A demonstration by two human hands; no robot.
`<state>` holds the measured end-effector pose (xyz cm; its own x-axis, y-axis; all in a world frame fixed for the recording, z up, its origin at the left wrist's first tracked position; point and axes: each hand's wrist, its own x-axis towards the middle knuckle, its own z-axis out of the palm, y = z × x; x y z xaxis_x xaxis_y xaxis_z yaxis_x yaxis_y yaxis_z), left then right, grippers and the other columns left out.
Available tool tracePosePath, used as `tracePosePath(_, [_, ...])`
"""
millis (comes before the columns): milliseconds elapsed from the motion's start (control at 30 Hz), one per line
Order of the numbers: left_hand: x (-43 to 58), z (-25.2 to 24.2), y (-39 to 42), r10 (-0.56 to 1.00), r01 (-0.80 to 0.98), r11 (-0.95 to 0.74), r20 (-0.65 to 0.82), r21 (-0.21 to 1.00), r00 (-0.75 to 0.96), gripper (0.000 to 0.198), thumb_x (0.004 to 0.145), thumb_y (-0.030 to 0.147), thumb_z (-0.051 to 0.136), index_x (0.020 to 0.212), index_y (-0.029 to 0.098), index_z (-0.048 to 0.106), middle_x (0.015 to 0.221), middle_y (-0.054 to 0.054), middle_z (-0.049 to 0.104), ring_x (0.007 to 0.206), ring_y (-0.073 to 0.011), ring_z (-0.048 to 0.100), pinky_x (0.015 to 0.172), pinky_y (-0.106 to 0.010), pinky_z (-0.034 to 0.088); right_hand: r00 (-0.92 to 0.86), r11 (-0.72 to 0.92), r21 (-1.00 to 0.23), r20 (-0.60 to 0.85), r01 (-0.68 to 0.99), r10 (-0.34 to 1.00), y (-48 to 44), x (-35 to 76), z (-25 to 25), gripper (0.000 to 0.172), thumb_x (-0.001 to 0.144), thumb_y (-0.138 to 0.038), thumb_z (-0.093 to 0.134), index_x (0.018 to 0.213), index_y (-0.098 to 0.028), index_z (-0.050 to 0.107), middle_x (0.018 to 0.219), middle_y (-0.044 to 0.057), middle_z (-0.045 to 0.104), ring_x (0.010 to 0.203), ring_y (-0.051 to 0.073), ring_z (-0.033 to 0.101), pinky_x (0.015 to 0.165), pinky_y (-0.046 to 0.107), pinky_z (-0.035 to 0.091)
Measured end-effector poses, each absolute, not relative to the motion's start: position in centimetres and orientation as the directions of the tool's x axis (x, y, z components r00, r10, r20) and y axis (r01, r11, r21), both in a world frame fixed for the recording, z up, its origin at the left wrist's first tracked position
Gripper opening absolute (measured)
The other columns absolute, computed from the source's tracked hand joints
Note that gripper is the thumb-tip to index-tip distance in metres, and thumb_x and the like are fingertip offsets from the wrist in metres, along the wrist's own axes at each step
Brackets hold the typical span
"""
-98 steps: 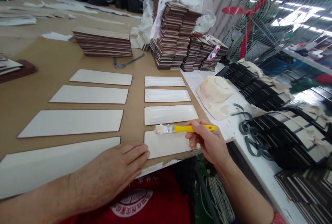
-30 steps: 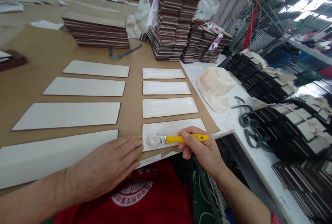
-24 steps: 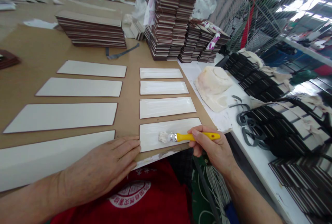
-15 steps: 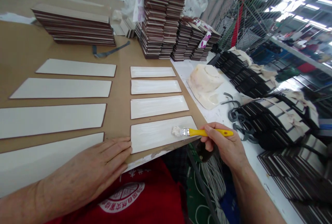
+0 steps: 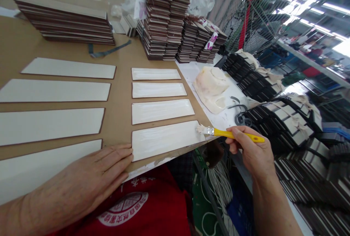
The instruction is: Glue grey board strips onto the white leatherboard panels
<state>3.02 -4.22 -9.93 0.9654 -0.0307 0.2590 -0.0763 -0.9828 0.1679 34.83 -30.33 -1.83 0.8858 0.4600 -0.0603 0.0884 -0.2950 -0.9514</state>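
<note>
A: What is changed since half a second ago?

B: The brush [image 5: 231, 133] is drawn further right. Its bristles, earlier laid well in on the nearest small card [image 5: 164, 140], are now found at that card's right end, at the edge of the brown sheet [image 5: 120, 93].

A: How is it held?

B: The yellow handle is clamped in the closed fingers of the right hand [image 5: 253, 152], thumb on top. The bristles are thus kept low and almost level with the card.

A: And the left hand [image 5: 90, 181]?

B: It is laid flat, palm down, fingers stretched out, with nothing gripped. The end of the nearest long card [image 5: 41, 166] is covered by it. The fingertips are set at the small card's left edge; whether the edge is touched cannot be told. The card is probably being steadied against the strokes.

A: What is laid around?

B: Three more small cards [image 5: 161, 90] are ranged beyond, all wet and streaked. The long cards [image 5: 54, 91] to the left are seen matt. Behind, stacks [image 5: 164, 17] of brown-edged cards are piled. To the right, a pale smeared cloth [image 5: 212, 86] is kept within reach on the white table [image 5: 191, 72]. Black pieces [image 5: 276, 119] and a red-bladed fan [image 5: 246, 6] are seen beyond it.
</note>
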Motion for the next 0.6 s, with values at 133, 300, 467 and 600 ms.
tracePosePath(133, [3.5, -9.0, -4.2, -0.11, -0.137, -0.987, 0.271, 0.08, 0.956, 0.033, 0.1, 0.017, 0.045, 0.122, 0.014, 0.069, 0.126, -0.012, 0.068, 0.123, -0.0263, 0.058, 0.112, -0.041, 0.046, 0.837, -0.145, -0.989, -0.064, 0.019, 0.543, -27.9, 32.2, -2.1, 0.021, 0.088, -0.039, 0.072, 0.086, -0.019, 0.074, 0.063, 0.002, 0.068, 0.044, 0.01, 0.054, 0.043, 0.021, 0.041])
tracePosePath(300, [3.8, -8.5, -4.3, -0.095, -0.121, -0.988, 0.238, 0.095, 0.967, 0.031, 0.1, 0.019, 0.048, 0.122, 0.01, 0.068, 0.125, -0.015, 0.068, 0.121, -0.0275, 0.061, 0.109, -0.042, 0.05, 0.678, -0.138, -0.986, -0.168, -0.098, 0.716, -23.6, 28.4, -4.0, 0.027, 0.089, -0.045, 0.069, 0.089, -0.018, 0.073, 0.063, 0.002, 0.07, 0.043, 0.011, 0.056, 0.044, 0.023, 0.047])
tracePosePath(467, [3.9, -8.5, -4.3, -0.125, -0.146, -0.987, 0.255, 0.062, 0.959, 0.03, 0.099, 0.018, 0.05, 0.12, 0.007, 0.068, 0.122, -0.016, 0.07, 0.117, -0.0292, 0.063, 0.106, -0.044, 0.053, 0.592, -0.19, -0.973, -0.231, -0.132, 0.772, -21.4, 27.0, -5.4, 0.032, 0.088, -0.049, 0.07, 0.09, -0.018, 0.072, 0.065, 0.002, 0.071, 0.045, 0.009, 0.058, 0.045, 0.019, 0.047])
tracePosePath(600, [4.0, -8.6, -4.4, -0.12, -0.145, -0.987, 0.283, 0.071, 0.952, 0.029, 0.099, 0.016, 0.05, 0.119, 0.007, 0.068, 0.121, -0.016, 0.07, 0.117, -0.0288, 0.063, 0.106, -0.043, 0.054, 0.512, -0.237, -0.963, -0.269, -0.129, 0.816, -21.7, 27.2, -5.2, 0.033, 0.088, -0.05, 0.07, 0.091, -0.017, 0.073, 0.065, 0.001, 0.071, 0.045, 0.008, 0.059, 0.045, 0.017, 0.046])
